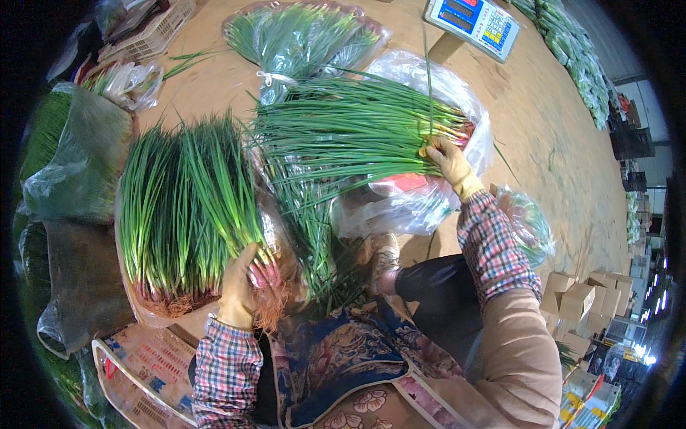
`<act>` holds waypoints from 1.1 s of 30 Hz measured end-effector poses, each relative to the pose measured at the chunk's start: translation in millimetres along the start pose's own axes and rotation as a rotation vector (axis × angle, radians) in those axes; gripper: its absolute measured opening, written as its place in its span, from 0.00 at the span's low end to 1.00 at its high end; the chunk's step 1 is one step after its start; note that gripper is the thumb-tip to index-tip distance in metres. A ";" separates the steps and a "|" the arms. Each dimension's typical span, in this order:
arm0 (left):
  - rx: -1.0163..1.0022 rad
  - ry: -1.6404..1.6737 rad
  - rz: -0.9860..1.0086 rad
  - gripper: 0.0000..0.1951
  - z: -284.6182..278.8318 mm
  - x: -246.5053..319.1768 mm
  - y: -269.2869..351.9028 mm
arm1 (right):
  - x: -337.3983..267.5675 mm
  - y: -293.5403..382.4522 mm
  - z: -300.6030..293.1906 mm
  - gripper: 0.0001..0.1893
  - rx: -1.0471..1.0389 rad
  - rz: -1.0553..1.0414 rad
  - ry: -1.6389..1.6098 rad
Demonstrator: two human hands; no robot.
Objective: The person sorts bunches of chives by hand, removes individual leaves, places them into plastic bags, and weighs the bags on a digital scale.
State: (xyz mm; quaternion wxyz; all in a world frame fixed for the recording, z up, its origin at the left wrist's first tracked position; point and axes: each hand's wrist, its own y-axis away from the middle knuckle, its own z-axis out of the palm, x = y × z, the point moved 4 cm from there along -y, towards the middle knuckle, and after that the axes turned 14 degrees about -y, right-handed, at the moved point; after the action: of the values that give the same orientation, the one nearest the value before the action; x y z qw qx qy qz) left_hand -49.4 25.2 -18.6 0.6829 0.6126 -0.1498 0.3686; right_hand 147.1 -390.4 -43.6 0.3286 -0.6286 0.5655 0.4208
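Note:
My gloved left hand (238,287) grips a bunch of spring onions (225,198) just above their reddish-purple bulbs, roots hanging below. Beside it, a larger row of spring onions (161,214) lies on clear plastic with the roots towards me. My gloved right hand (453,163) pinches a single long green stalk (429,80) between thumb and fingers, over the root end of a pile of spring onions (343,128). This pile lies sideways on a clear plastic bag (412,206), its bulbs to the right. Part of the bag's red print shows under the leaves.
Behind the pile stands a tied bag of spring onions (305,43). A digital scale (474,24) is at the far right. Loose green leaves (321,257) litter the floor near my shoe (386,257). Wrapped bundles (75,155) and a plastic crate (155,37) flank the left; cardboard boxes (576,300) stand right.

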 end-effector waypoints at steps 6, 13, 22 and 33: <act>0.113 -0.047 0.013 0.13 -14.6 -11.4 -8.4 | -75.0 55.3 53.9 0.09 -0.503 -0.536 0.221; -0.005 -0.091 0.057 0.14 -2.1 2.6 1.8 | -96.9 -19.8 131.5 0.15 -0.097 -0.398 0.475; 0.058 0.010 0.021 0.10 -10.9 12.0 11.5 | -69.5 -55.3 124.1 0.10 0.040 0.205 -0.327; -0.107 0.157 0.101 0.15 -9.8 16.6 15.6 | -122.8 38.2 175.2 0.16 -0.859 -0.291 -0.046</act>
State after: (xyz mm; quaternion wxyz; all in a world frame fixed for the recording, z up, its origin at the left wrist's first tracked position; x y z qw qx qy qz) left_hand -51.1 39.4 1.6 0.7047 0.5361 -0.1461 0.4411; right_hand 81.1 -186.8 -5.9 0.1062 -0.7714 0.2382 0.5805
